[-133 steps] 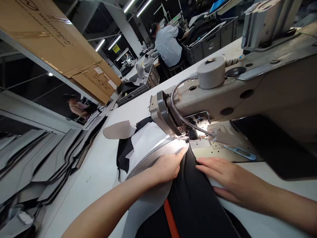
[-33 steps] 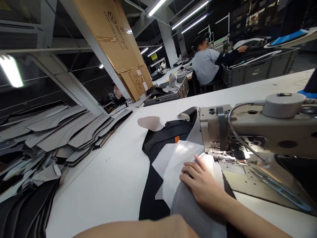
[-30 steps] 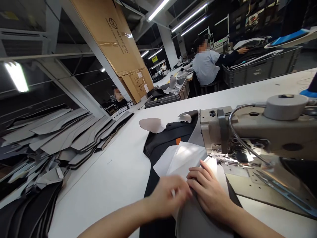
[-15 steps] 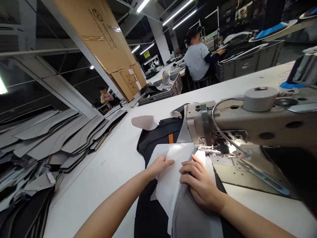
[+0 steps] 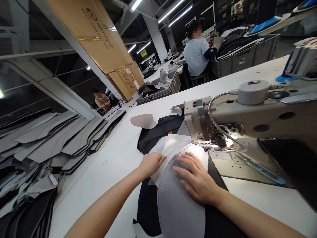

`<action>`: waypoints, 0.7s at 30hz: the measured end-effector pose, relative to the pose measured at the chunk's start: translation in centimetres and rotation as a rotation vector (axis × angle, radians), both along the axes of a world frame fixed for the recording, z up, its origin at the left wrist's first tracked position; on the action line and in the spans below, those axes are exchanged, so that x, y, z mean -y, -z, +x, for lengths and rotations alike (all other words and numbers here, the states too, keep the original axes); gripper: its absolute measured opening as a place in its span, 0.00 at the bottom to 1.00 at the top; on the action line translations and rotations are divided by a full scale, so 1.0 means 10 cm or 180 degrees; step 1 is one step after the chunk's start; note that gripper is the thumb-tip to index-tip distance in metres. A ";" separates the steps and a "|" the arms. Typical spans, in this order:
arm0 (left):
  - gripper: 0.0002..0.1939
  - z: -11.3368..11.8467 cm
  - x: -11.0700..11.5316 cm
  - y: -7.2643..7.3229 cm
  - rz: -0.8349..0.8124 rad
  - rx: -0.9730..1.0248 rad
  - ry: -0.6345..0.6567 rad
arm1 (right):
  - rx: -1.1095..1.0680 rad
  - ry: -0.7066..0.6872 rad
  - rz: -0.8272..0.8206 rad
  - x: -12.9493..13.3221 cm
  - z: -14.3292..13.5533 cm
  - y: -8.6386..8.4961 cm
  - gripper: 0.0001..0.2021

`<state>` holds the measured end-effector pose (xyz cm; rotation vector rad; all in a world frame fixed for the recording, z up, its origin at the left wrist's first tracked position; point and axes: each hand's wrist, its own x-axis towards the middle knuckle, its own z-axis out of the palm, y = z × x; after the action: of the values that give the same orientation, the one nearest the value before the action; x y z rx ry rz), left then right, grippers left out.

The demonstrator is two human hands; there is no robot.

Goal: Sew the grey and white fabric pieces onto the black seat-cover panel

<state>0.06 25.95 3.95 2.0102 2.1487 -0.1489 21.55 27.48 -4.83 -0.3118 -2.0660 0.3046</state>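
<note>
A grey fabric panel (image 5: 180,205) with a curved stitched seam lies over black fabric (image 5: 148,205), its upper end at the needle area of the sewing machine (image 5: 223,115). Beside the seam, my left hand (image 5: 153,163) pinches the edge of a white fabric piece (image 5: 177,141). My right hand (image 5: 198,180) rests flat on the grey panel, fingers spread, just short of the lit presser foot area. Blue-handled thread snips (image 5: 266,172) lie on the machine bed to the right.
Stacks of grey cut panels (image 5: 54,132) cover the left side of the white table (image 5: 99,178). Beyond its far edge stand a grey crate (image 5: 173,84) and a large cardboard box (image 5: 99,39). A co-worker (image 5: 196,54) sits beside another filled crate (image 5: 245,59).
The grey panel has been turned over to the left, spreading flat across much of the white piece. My right hand has flattened on it; my left hand has shifted slightly left.
</note>
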 end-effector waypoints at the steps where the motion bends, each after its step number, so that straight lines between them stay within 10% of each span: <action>1: 0.21 0.00 0.00 -0.06 0.0064 -0.0019 0.0003 | -0.0051 0.0075 0.0002 0.00 0.00 0.01 0.20; 5: 0.23 0.14 0.04 -0.50 0.0116 0.1043 -0.0008 | 0.0309 0.0360 -0.0318 -0.04 -0.07 0.03 0.23; 9: 0.25 0.56 0.08 -0.76 -0.0160 0.2021 0.0903 | 0.1294 -0.0153 -0.0701 -0.04 -0.13 0.01 0.28; 15: 0.24 1.05 -0.21 -0.17 -0.0025 0.1876 0.1643 | 0.1446 -0.0864 -0.0823 0.15 -0.01 0.04 0.17; 21: 0.22 1.01 -0.38 0.43 0.0144 -0.0174 0.2111 | 0.1383 -0.1373 -0.0661 0.29 0.31 0.08 0.18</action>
<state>10.15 29.72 -0.30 2.6903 1.4347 -0.2492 24.61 24.57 -5.61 -0.0501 -2.5295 0.7719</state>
